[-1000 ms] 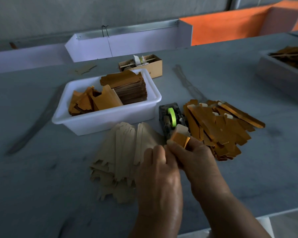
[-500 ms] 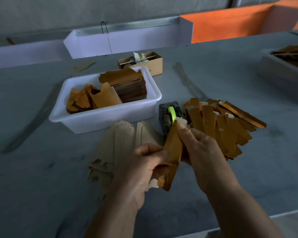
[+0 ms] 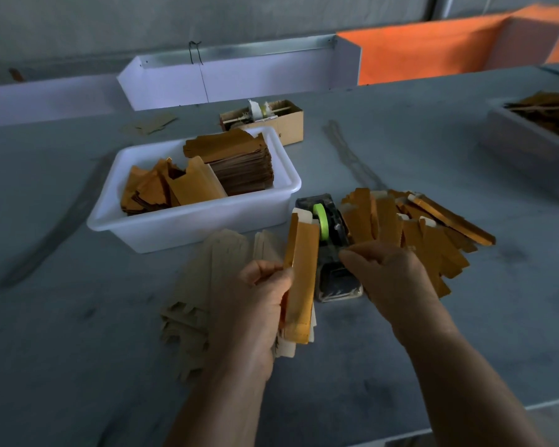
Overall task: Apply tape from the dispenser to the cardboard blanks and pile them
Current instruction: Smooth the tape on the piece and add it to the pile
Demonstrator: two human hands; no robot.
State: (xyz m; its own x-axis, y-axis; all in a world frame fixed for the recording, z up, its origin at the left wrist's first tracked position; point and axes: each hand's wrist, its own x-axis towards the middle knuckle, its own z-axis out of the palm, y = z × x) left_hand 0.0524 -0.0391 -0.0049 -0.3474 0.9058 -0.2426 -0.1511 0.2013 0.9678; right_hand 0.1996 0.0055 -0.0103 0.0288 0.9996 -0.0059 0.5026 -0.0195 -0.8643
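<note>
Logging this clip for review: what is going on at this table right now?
A person is taping cardboard blanks. The left hand holds one orange blank upright beside the tape dispenser, while the right hand pinches at the dispenser. A loose pile of blanks lies to the right; more fill the white tub.

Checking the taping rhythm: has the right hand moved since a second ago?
Yes. The right hand left the blank and went right, beside the dispenser.
</note>
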